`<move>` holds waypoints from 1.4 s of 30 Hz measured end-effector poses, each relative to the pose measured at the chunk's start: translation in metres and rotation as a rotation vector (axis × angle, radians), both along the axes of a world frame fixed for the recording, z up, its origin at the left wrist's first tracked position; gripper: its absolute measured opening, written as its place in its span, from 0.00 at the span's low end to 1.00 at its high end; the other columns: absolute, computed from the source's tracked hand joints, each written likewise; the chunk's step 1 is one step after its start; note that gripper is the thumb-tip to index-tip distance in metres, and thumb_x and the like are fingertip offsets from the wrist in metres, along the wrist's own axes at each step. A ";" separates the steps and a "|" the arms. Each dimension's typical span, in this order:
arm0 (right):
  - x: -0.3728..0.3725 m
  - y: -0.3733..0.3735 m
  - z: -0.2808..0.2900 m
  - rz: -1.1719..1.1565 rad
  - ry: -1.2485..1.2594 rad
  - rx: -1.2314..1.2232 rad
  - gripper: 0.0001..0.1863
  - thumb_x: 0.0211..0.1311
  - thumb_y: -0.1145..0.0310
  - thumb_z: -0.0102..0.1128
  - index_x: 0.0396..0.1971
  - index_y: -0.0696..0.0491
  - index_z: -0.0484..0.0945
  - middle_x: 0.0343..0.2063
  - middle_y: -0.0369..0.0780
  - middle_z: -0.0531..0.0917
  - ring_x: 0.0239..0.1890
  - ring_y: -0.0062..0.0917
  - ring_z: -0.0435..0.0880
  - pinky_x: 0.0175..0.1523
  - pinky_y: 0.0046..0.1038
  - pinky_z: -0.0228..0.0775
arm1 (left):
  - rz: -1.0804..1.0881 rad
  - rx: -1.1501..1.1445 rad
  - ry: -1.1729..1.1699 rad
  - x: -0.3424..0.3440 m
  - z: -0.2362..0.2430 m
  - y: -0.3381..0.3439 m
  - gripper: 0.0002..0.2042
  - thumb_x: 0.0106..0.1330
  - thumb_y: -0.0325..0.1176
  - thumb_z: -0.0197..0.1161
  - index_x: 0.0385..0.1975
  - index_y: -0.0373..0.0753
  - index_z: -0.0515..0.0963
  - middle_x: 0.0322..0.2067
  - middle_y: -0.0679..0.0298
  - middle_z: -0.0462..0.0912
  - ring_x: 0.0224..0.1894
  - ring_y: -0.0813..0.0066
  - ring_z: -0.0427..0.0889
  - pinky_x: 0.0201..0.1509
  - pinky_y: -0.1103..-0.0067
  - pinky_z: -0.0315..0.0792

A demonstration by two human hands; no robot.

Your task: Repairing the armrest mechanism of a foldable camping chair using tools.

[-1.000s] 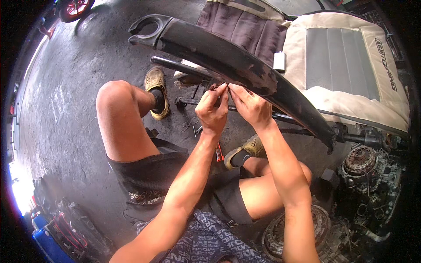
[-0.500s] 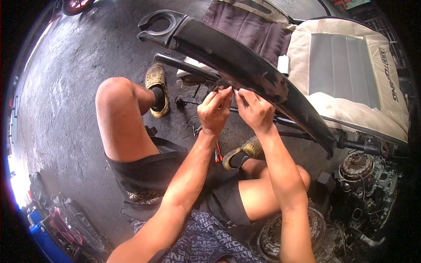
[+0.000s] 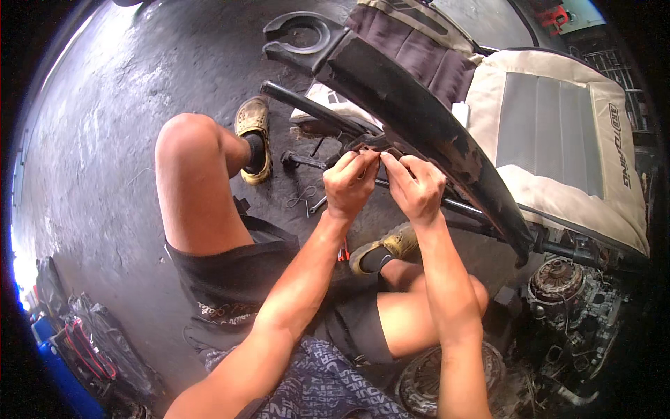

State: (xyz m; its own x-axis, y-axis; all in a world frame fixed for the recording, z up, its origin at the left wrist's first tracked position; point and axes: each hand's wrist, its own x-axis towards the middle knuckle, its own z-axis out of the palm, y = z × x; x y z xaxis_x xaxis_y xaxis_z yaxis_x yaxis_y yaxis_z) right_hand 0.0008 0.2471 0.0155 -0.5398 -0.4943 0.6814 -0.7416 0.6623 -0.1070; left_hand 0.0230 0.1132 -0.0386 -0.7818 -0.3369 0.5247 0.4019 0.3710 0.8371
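Observation:
My left hand (image 3: 350, 183) and my right hand (image 3: 417, 187) meet fingertip to fingertip, both pinched closed. What lies between the fingers is too small and too hidden to make out. They work close below a long curved black armrest (image 3: 426, 105) with worn patches, which ends at the far left in an open cup-holder ring (image 3: 299, 45). Beneath it runs a black metal tube (image 3: 310, 108) of the same frame. Behind the armrest is a chair with a beige and grey cover (image 3: 551, 133) and a dark padded section (image 3: 419, 45).
On the dark floor (image 3: 105, 160) lie a small metal tool (image 3: 318, 204), a thin looped wire (image 3: 296, 199) and a red-handled tool (image 3: 343, 250). Greasy round machine parts (image 3: 557, 279) stand at the right, another (image 3: 426, 377) by my right forearm. Blue and black items (image 3: 91, 342) sit at the lower left.
The armrest and chair appear a little further right and lower in the picture. My hands have shifted slightly right with them, their fingertips still together.

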 end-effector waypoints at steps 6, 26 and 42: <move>0.001 0.000 0.003 -0.030 0.029 0.034 0.18 0.47 0.78 0.69 0.41 0.49 0.85 0.25 0.34 0.78 0.23 0.25 0.78 0.29 0.28 0.71 | -0.014 0.011 0.020 0.000 0.000 0.001 0.08 0.52 0.18 0.68 0.32 0.36 0.81 0.27 0.60 0.82 0.28 0.66 0.83 0.32 0.76 0.78; 0.001 -0.001 0.011 -0.126 -0.121 0.280 0.16 0.55 0.74 0.60 0.45 0.53 0.83 0.41 0.44 0.85 0.46 0.38 0.84 0.58 0.37 0.71 | -0.007 -0.020 0.031 0.000 0.003 0.002 0.09 0.55 0.19 0.67 0.36 0.36 0.81 0.29 0.58 0.83 0.29 0.64 0.84 0.32 0.76 0.79; -0.015 -0.020 0.024 -0.189 -0.209 0.283 0.04 0.55 0.70 0.60 0.31 0.51 0.79 0.28 0.41 0.79 0.30 0.40 0.81 0.34 0.37 0.74 | 0.073 0.743 -0.321 0.006 0.020 0.036 0.06 0.61 0.28 0.65 0.35 0.35 0.82 0.29 0.61 0.85 0.26 0.79 0.81 0.33 0.80 0.74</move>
State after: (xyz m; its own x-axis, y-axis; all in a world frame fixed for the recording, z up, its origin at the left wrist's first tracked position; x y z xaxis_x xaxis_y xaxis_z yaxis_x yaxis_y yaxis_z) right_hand -0.0138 0.2276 0.0399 -0.7516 -0.5254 0.3987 -0.5854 0.8099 -0.0362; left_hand 0.0291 0.1489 -0.0182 -0.8187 -0.5650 -0.1022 0.0964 -0.3106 0.9456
